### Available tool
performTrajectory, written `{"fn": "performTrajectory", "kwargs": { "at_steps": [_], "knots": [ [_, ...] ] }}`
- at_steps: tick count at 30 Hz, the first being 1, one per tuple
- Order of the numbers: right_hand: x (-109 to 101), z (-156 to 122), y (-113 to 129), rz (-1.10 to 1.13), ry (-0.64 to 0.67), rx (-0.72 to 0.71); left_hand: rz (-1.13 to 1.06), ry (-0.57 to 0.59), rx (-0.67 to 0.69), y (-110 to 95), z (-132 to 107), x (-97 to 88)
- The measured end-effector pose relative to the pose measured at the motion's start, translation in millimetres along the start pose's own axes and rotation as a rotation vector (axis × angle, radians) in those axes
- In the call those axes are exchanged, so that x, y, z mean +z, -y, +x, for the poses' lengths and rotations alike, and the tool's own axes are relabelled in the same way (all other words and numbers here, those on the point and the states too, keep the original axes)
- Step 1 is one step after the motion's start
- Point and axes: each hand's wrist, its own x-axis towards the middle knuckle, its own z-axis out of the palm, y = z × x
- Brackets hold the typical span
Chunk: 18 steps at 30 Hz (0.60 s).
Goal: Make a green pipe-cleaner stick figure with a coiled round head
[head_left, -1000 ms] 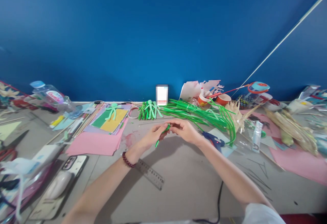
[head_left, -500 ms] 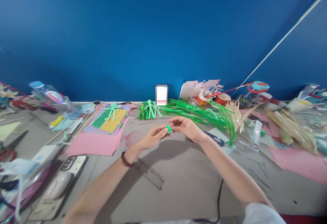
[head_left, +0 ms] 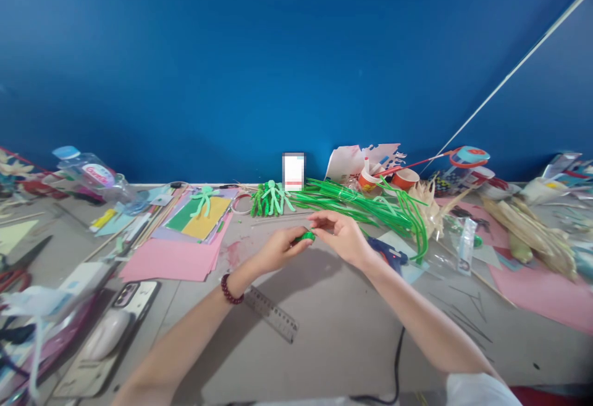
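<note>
Clock centred on the piece in your fingers. 1 s ago a green tail hung from your left hand [head_left: 287, 245] toward 7 o'clock; now no tail shows. The green pipe-cleaner piece [head_left: 308, 236] now reads as a compact ridged bundle, darker side up vs the bright face 0.5 s ago. My read: you've turned it and shaping is under way; can't tell if the end is tucked in or just hidden.

Left hand: closed, thumb and fingers pinching the piece. Right hand [head_left: 338, 233]: fingers curled, tips at the piece's right edge; can't tell if they grip or only touch. Piece is between the hands, off the table [head_left: 333, 338].

Nearby: loose green pipe cleaners [head_left: 352, 202] at 2 o'clock, pipe-cleaner figures [head_left: 272, 193] at 10, blue glue gun [head_left: 389, 254] at 3, ruler [head_left: 273, 314] at 7.

Containers: 2 red paper cups at 2 o'clock. Nearer cup [head_left: 368, 185] has a white-and-red stick shape poking up; farther cup [head_left: 406, 180], contents not readable. Blue-capped plastic bottle [head_left: 95, 172] tilts between 9 and 10; can't confirm liquid. White tub [head_left: 540, 193] at 3, something yellow in or on it.
</note>
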Motion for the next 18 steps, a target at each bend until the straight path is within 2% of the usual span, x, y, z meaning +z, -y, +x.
{"fn": "performTrajectory", "kwargs": {
  "at_steps": [7, 12, 15, 18],
  "knots": [
    [3.9, -4.7, 9.7, -0.166, -0.066, -0.068, 0.086, -0.069, -0.063, 1.3, 1.1, 5.2],
    [5.3, -5.6, 9.5, -0.174, -0.081, -0.096, 0.139, -0.111, -0.097, 2.1, 1.6, 9.0],
    [3.2, -4.7, 7.5, -0.141, -0.056, -0.088, 0.089, -0.091, -0.078, 3.1, 1.6, 9.0],
    [-0.2, -2.8, 6.1, -0.073, 0.014, -0.065, -0.053, -0.060, -0.091, 3.0, 1.4, 7.7]
  ]
}}
